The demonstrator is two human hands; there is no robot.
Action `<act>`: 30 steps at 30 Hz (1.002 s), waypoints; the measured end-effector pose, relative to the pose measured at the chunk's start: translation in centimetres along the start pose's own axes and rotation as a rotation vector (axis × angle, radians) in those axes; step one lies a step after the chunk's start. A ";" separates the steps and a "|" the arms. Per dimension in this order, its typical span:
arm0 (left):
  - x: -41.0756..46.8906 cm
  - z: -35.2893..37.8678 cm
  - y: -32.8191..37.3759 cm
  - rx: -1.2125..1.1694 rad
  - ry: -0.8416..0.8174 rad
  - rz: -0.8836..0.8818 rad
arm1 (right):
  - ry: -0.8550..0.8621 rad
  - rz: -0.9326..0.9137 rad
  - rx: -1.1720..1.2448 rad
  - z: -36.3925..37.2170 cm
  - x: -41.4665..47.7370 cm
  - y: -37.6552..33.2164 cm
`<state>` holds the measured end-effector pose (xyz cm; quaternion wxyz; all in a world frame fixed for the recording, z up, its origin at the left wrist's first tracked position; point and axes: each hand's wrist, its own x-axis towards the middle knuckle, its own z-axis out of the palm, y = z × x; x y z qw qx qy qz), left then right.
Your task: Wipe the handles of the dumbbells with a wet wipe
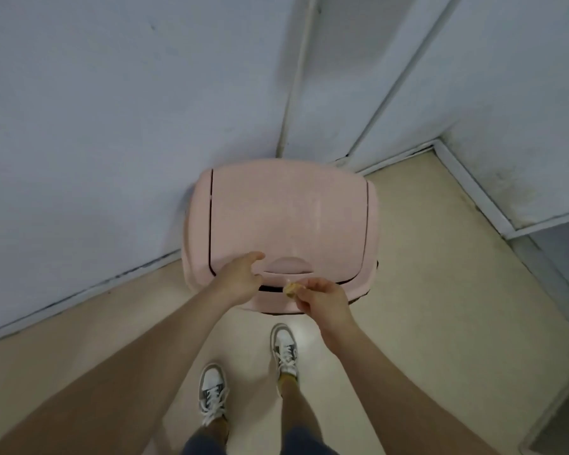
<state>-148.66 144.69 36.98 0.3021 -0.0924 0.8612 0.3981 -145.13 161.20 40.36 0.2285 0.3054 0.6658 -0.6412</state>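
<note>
Here, left hand (240,277) around edge of bin lid (286,211), right hand (322,298) around wadded wipe (292,288).

We see the left hand (239,280) and right hand (324,302) bare, like the forearms (165,333). We note white-and-grey sneakers (212,397) with white laces, a yellowish sock (288,378) and dark blue shorts (202,447).

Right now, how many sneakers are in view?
2. The left sneaker stands on the floor at bottom centre; the right sneaker is further forward, near the pink bin. None seem hidden.
</note>
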 end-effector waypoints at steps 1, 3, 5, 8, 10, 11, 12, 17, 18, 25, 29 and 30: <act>1.3 0.5 -0.1 -0.020 -0.015 -0.018 | -0.008 0.006 -0.036 0.2 1.7 0.0; 3.6 1.4 -0.5 -0.048 -0.019 -0.041 | -0.065 0.018 -0.121 0.5 4.6 0.4; 5.0 1.8 -0.7 -0.096 -0.007 -0.086 | -0.154 0.050 -0.173 0.6 6.5 0.9; 6.8 1.6 -0.6 -0.187 0.023 -0.132 | -0.205 0.121 -0.211 -0.2 8.9 1.3; 7.6 1.4 -0.3 -0.242 0.065 -0.175 | -0.178 0.079 -0.259 -1.3 10.2 1.2; 8.0 1.2 -0.1 -0.267 0.084 -0.193 | -0.141 0.041 -0.268 -1.9 10.8 1.0; 8.2 1.1 0.0 -0.287 0.098 -0.206 | -0.092 0.006 -0.271 -2.5 11.3 0.8; 7.8 0.8 1.3 -0.294 0.159 -0.200 | -0.010 -0.360 -0.630 -4.3 13.0 -2.0; 7.4 0.7 1.7 -0.266 0.180 -0.181 | -0.034 -0.446 -0.693 -4.5 13.1 -2.7; 5.0 1.5 3.0 0.418 0.046 -0.064 | -0.302 -0.460 -0.962 -4.5 13.0 -4.1; 3.5 1.6 2.5 0.355 -0.009 -0.129 | -0.404 -0.403 -1.035 -4.9 12.0 -4.7; 2.6 1.8 2.6 0.284 0.033 -0.137 | -0.380 -0.393 -1.032 -4.9 11.4 -5.3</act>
